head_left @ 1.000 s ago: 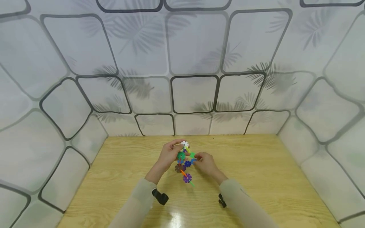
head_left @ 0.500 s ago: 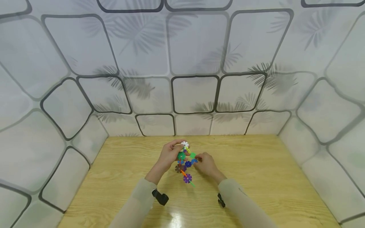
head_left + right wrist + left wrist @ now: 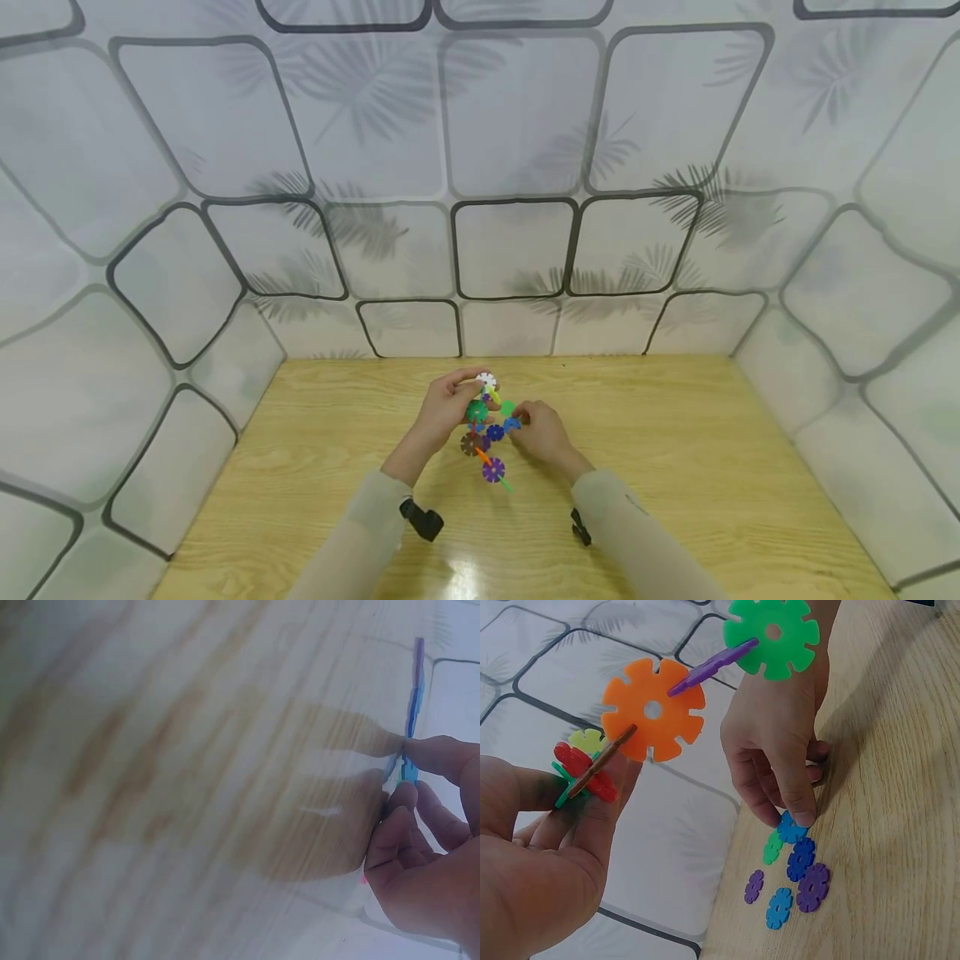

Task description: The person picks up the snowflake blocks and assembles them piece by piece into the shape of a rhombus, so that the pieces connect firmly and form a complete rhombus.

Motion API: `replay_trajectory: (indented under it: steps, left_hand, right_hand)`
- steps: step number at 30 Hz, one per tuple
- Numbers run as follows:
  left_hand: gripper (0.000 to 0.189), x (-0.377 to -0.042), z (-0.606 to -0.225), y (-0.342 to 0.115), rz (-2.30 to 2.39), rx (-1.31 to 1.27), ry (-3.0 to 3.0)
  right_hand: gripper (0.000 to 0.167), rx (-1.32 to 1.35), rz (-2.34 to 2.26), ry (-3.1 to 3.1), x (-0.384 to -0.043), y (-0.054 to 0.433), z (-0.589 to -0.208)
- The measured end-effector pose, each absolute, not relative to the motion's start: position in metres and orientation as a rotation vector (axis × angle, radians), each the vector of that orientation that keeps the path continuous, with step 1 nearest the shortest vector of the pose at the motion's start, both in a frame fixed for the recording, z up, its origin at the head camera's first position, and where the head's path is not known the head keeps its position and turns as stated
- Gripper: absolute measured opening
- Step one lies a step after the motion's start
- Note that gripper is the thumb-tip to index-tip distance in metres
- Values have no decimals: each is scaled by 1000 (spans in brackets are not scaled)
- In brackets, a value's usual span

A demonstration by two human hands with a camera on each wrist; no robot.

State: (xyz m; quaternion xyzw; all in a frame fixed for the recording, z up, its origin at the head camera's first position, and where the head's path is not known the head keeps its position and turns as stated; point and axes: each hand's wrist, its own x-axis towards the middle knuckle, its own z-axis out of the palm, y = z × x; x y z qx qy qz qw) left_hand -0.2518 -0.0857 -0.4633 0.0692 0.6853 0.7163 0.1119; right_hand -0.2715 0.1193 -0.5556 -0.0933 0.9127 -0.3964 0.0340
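My left hand (image 3: 444,408) holds a chain of notched plastic discs above the table, gripping it near its far end by the white disc (image 3: 486,382). From there the chain runs toward me through a green disc (image 3: 477,411), a brown disc (image 3: 471,444), an orange disc (image 3: 622,701) and a purple disc (image 3: 493,471), ending in a bright green disc (image 3: 799,634). Low on the tabletop, my right hand (image 3: 544,432) pinches a light blue disc (image 3: 788,828) between thumb and finger. Beside it lie a green disc (image 3: 772,846) and a dark blue disc (image 3: 801,859).
Closer to the left wrist camera lie a purple disc (image 3: 812,887), another light blue disc (image 3: 778,909) and a small purple disc (image 3: 754,886). The wooden table (image 3: 675,483) is bounded by patterned walls (image 3: 510,250) at the back and both sides.
My right hand stays at the light blue disc, which has shifted very slightly. The left hand and chain are practically still.
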Motion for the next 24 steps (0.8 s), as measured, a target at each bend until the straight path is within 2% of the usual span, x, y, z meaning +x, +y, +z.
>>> replay_trajectory:
  steps: [19,24]
  left_hand:
    - [37,-251,-457,-88,2130,141,2019]
    - [37,-252,-457,-89,2137,152,2017]
  right_hand:
    - [19,-309,-1336,2753,-264,120,-546]
    - [25,-318,-1380,2746,-263,123,-543]
